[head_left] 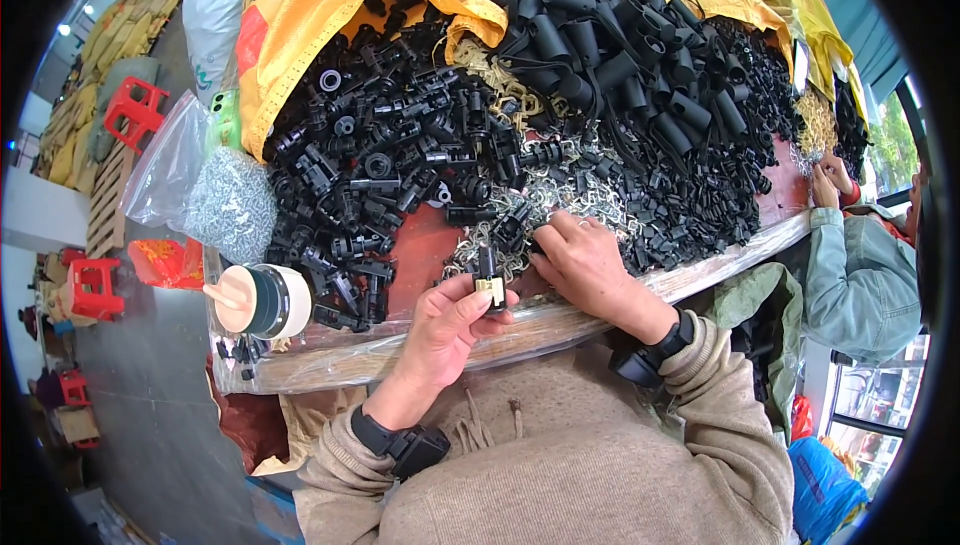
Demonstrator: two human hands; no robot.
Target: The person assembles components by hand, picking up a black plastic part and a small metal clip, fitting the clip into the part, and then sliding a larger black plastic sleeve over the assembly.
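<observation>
In the middle, at the table's near edge, my left hand (445,333) grips a small black plastic part (487,263) upright between thumb and fingers. A pale gold metal piece (491,292) sits at the part's lower end. Close by on the right, my right hand (592,270) is over the near side of a heap of small silvery metal hooks (560,195). Its fingers are curled down and pressed together, and whatever is in them is hidden. Similar black plastic parts (370,160) lie heaped beyond my left hand.
Black tubular pieces (620,55) and small black bits (690,205) are piled at the back and right. Yellow sacks (310,5) stand behind. A cream cup (265,300) and a bag of silvery pieces (232,207) sit left. Another person's hand (830,180) works at far right.
</observation>
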